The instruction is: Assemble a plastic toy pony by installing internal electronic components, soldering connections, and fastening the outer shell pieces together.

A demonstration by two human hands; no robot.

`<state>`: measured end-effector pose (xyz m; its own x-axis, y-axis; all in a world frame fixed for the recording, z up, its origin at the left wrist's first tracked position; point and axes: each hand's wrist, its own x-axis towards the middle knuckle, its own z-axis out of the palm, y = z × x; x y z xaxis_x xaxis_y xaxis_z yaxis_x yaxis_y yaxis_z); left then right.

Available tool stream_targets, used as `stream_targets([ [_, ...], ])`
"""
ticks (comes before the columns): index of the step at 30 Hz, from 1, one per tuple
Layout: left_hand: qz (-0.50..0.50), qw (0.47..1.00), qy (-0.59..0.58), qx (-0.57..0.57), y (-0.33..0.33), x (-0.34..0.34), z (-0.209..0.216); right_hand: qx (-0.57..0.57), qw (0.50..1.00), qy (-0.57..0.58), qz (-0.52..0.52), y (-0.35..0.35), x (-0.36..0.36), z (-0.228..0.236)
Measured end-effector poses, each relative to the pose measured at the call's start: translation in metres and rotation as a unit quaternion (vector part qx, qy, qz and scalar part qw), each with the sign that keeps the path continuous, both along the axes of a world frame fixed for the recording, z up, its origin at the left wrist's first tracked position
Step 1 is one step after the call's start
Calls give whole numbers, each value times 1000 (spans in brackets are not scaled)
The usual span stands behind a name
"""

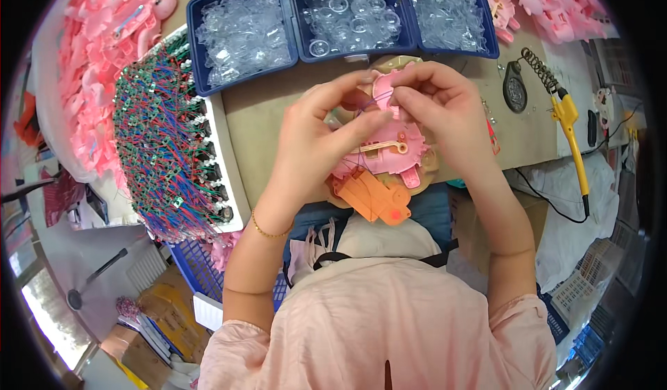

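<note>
Both my hands are over a pink plastic toy shell [399,136], which lies on a yellowish holder [431,162] near the table's front edge. A thin dark wire [381,98] crosses the shell between my fingers. My right hand [448,105] is closed, its thumb and forefinger pinching at the wire. My left hand [323,122] curls at the shell's left side, thumb over the shell; what its fingertips grip is hidden. A light orange strip [379,147] sits in the shell. Closer to me is an orange plastic part [375,195], with thin wires running over it.
Blue bins [299,25] of clear plastic pieces stand behind my hands. To the left are a white foam tray [233,175] of wired circuit boards [167,140] and heaped pink shells [104,63]. A yellow soldering iron [570,122] hangs by a coiled spring [538,67] at right.
</note>
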<state>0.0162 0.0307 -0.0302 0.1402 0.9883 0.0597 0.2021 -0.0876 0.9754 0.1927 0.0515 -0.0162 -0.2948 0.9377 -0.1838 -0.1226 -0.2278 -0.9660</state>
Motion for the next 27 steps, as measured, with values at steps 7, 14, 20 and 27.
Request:
stream_targets([
  [7, 128, 960, -208, -140, -11, -10, -24, 26, 991, -107, 77, -48, 43, -2],
  [14, -73, 960, 225, 147, -6, 0, -10, 103, 990, -88, 35, -45, 44, 1],
  [20, -6, 969, 209, 130, -9, -4, -19, -2, 998, -69, 13, -47, 32, 2],
  [27, 37, 983, 163, 81, -15, -12, -25, 261, 891, -362, 89, -41, 8, -6],
])
